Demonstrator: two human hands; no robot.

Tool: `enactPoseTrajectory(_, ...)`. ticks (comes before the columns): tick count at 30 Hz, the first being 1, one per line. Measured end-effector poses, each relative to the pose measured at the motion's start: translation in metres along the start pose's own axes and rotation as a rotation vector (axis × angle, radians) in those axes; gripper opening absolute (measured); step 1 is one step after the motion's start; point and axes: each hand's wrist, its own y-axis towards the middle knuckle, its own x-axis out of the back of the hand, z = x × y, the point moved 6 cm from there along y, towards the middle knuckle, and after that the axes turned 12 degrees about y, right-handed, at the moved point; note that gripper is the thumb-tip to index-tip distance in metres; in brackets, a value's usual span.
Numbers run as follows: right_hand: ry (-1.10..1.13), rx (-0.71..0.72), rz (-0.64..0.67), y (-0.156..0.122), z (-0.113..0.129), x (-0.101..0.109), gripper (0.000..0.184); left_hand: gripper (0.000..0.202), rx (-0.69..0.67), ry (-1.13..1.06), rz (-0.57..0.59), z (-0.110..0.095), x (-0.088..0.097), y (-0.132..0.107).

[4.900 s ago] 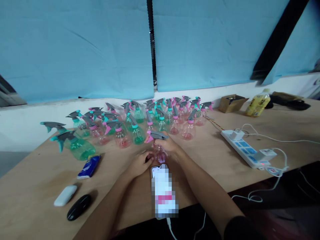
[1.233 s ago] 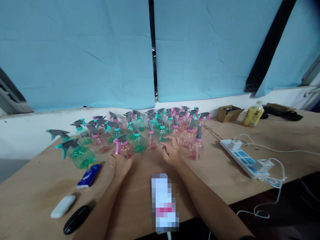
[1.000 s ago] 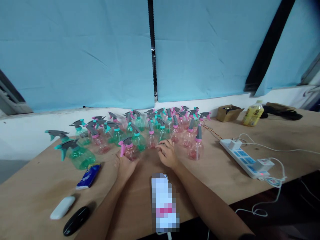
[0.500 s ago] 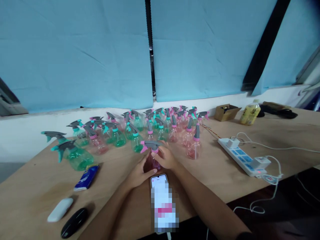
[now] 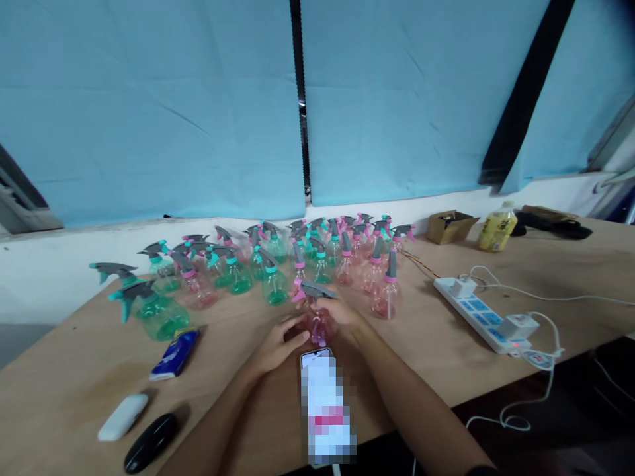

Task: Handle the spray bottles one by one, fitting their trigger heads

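Pink spray bottle [image 5: 319,328] shifted from phone's [image 5: 326,410] left to just beyond it; right hand [image 5: 340,312] curled round its neck, apparently main hold now; left hand [image 5: 278,344] half-open, contact unclear.

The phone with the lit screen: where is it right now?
In the head view, the phone lies at bottom centre on the table, just on the near side of the pink spray bottle held in the right hand.

- Your wooden table [image 5: 431,350], bearing:
- spray bottles [image 5: 275,285], pink and green
- phone [image 5: 327,403], near you
- blue packet [image 5: 174,356]
- white object [image 5: 123,418], black object [image 5: 151,444]
- power strip [image 5: 477,313]
- open carton [image 5: 450,229]
- yellow bottle [image 5: 497,229]
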Motion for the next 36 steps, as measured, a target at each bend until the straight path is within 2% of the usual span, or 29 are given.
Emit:
enactPoseTrajectory(3,-0.012,-0.030,0.049,0.003,0.000,-0.002,0.026,0.053,0.095,-0.098,-0.032,0.013,0.004,0.002)
enactPoseTrajectory(6,-0.104,-0.003,0.017,0.007,-0.001,0.003,0.022,0.053,0.129,-0.124,-0.056,0.019,0.005,0.004)
enactPoseTrajectory(15,-0.062,0.079,0.006,0.014,0.006,0.000,0.020,0.042,0.075,-0.083,-0.007,0.011,-0.004,0.002)
enactPoseTrajectory(19,-0.102,0.063,0.033,0.014,0.008,0.000,0.026,0.039,0.085,-0.103,0.012,0.008,-0.006,-0.001)
enactPoseTrajectory(22,-0.117,0.039,-0.012,0.014,0.006,0.003,0.028,0.032,0.082,-0.129,0.040,0.008,-0.008,-0.003)
enactPoseTrajectory(25,-0.121,0.028,-0.046,0.013,0.006,0.005,0.028,0.032,0.043,-0.099,0.077,0.006,-0.010,-0.004)
enactPoseTrajectory(29,-0.126,0.043,-0.051,0.012,0.006,0.006,0.028,0.037,-0.012,0.101,0.124,-0.009,-0.008,-0.008)
enactPoseTrajectory(33,-0.145,0.050,-0.052,0.013,0.000,0.010,0.025,0.041,-0.121,0.244,0.142,-0.038,-0.009,-0.014)
enactPoseTrajectory(35,-0.155,0.061,-0.105,0.014,-0.004,0.015,0.019,0.042,-0.103,0.330,0.111,-0.048,-0.013,-0.017)
enactPoseTrajectory(36,-0.161,0.066,-0.136,0.014,-0.005,0.018,0.015,0.045,-0.046,0.390,0.067,-0.050,-0.014,-0.018)
